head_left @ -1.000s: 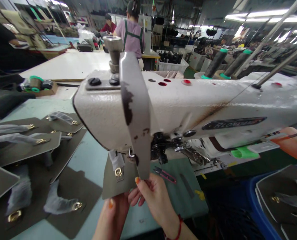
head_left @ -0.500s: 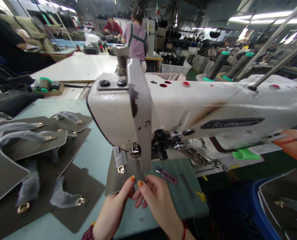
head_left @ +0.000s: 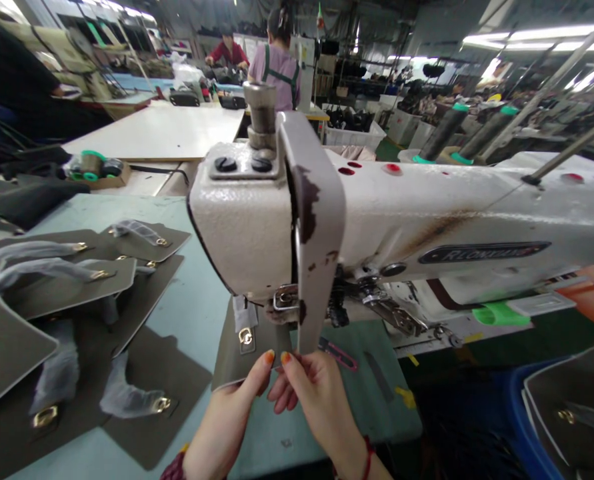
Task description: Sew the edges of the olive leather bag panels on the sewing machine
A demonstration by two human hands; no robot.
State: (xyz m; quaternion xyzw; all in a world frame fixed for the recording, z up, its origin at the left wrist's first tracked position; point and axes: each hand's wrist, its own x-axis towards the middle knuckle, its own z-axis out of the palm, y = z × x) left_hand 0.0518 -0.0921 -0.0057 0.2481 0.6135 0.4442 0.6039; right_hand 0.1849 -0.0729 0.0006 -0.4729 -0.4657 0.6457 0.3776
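Observation:
A grey-brown leather-like bag panel (head_left: 229,365) lies under the head of a white sewing machine (head_left: 247,230). It carries a plastic-wrapped strap with a gold buckle (head_left: 245,336). My left hand (head_left: 231,413) grips the panel's near edge, thumb on top and fingers hidden below. Close beside it, my right hand (head_left: 321,400) pinches the panel's edge near the corner between thumb and forefinger, its other fingers curled. The machine's front bar hides part of the panel and the right fingertips' surroundings. Thread snips with pink handles (head_left: 344,355) lie just beyond my right hand.
Similar panels with wrapped straps (head_left: 71,293) overlap on the pale green table (head_left: 191,300) at left. A blue bin (head_left: 517,407) holding panels stands at lower right. Thread cones (head_left: 441,133) rise behind the machine. Co-workers (head_left: 277,67) are at tables further back.
The machine head appears larger and further right in view, its front bar now covering part of the snips. Both hands keep their hold on the panel, barely moved.

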